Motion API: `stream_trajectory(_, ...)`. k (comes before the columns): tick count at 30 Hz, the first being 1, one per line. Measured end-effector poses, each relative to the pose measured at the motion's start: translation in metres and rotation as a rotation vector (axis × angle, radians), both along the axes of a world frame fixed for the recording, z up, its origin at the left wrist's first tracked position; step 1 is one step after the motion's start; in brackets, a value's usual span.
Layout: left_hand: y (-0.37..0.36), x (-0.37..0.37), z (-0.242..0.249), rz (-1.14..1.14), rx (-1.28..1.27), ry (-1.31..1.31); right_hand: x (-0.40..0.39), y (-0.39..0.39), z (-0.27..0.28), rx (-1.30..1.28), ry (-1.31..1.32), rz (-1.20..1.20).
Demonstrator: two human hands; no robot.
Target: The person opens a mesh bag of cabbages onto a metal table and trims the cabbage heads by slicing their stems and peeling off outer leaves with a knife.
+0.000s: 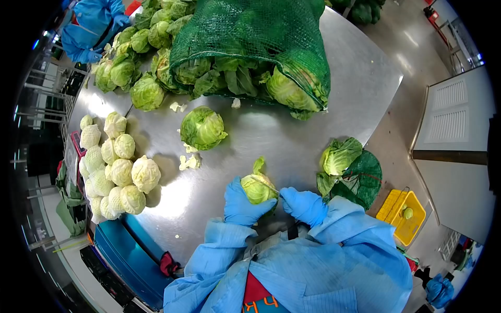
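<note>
My left hand [243, 203], in a blue glove, is closed around the side of a small cabbage [257, 189] near the table's front edge. One leaf of it sticks up. My gloved right hand [303, 205] is curled into a fist just right of this cabbage. A thin, blade-like strip, seemingly a knife [269, 187], runs from that fist across the cabbage; its handle is hidden in the fingers. Beyond my hands sits another whole cabbage [202, 128], with trimmed scraps [189, 162] beside it. Loose green leaves [340, 157] lie to the right at the table edge.
A green mesh sack [250, 31] of cabbages spills open at the back of the metal table [355, 78]. More cabbages [147, 93] pile up left of it. Pale trimmed heads [121, 172], several in white netting, stand at left. A yellow crate [401, 216] is on the floor. Another person [94, 28] stands far left.
</note>
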State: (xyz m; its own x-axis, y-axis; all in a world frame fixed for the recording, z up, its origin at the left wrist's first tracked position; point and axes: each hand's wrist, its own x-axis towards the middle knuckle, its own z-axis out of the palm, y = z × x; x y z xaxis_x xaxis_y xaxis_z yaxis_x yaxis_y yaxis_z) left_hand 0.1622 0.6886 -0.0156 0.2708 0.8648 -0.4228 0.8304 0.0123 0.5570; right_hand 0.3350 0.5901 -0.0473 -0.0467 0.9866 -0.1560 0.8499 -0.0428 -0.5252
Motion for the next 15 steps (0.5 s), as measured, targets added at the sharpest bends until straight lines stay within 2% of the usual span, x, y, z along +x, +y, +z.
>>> stream_trajectory(4, 0.008, 0.002, 0.005, -0.006, -0.054, 0.014, -0.003, 0.008, 0.001, -0.135, -0.099, 0.039)
stream_trajectory(9, 0.015, 0.001, 0.004, 0.02, -0.084, -0.025, -0.01, 0.022, -0.001, -0.156, -0.111, -0.008)
stream_trajectory(12, 0.018, -0.004, -0.006, 0.079, -0.174, -0.148, -0.014, 0.045, -0.011, -0.241, -0.134, -0.001)
stream_trajectory(13, 0.012, 0.0, -0.008, -0.021, -0.09, -0.06, -0.012, 0.052, -0.027, -0.27, -0.142, 0.007)
stream_trajectory(14, 0.004, 0.005, -0.009, -0.124, -0.001, 0.03, -0.001, 0.052, -0.071, -0.163, -0.097, 0.101)
stream_trajectory(15, 0.001, 0.007, -0.01, -0.213, 0.094, 0.121, 0.004, 0.06, -0.075, -0.128, -0.036, 0.06)
